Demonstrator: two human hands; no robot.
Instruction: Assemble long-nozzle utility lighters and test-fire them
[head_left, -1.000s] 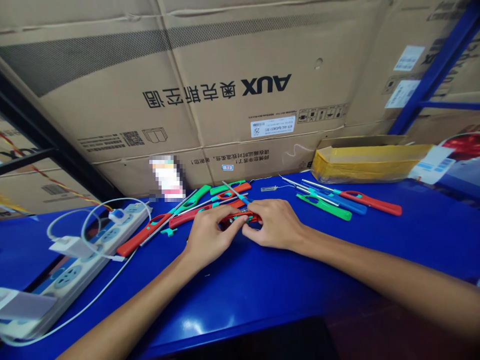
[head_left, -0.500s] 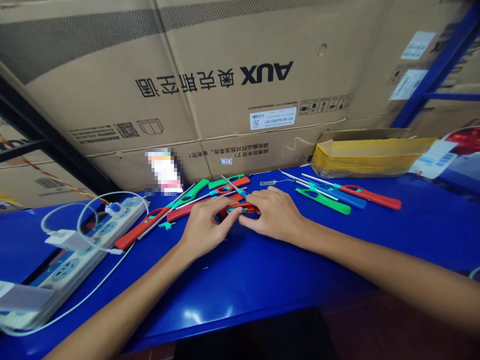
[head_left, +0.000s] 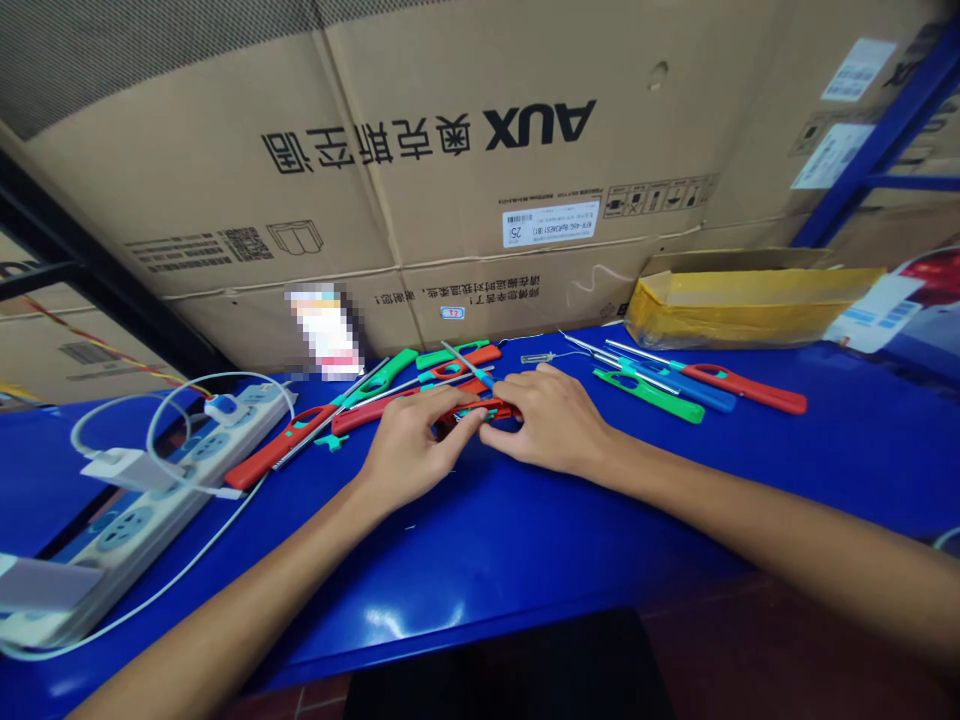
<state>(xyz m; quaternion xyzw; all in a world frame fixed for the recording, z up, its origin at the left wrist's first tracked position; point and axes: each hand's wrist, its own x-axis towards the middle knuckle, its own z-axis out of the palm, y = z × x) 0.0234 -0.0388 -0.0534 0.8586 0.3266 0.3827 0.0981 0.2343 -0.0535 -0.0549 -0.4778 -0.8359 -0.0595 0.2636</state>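
Between my two hands is a red lighter body (head_left: 504, 407) with teal parts showing, mostly covered by fingers. My left hand (head_left: 420, 430) grips its left end with thumb and fingers, and my right hand (head_left: 544, 420) pinches its right end. Just behind them lie red and green lighters with metal rods, among them a green one (head_left: 394, 370) and a red one (head_left: 281, 447). A small teal piece (head_left: 332, 441) sits left of my left hand. To the right of my right hand rest a green casing (head_left: 649, 396), a blue one (head_left: 701, 388) and a red one (head_left: 757, 387).
A white power strip (head_left: 161, 510) with plugs and cables runs along the left of the blue table (head_left: 525, 560). A pixelated bright object (head_left: 328, 330) leans on the large cardboard box (head_left: 420, 220). An open yellow-taped box (head_left: 750, 310) stands at the back right.
The camera view has shifted slightly. Both hands keep nearly the same hold on the red lighter body, with only small finger movement.
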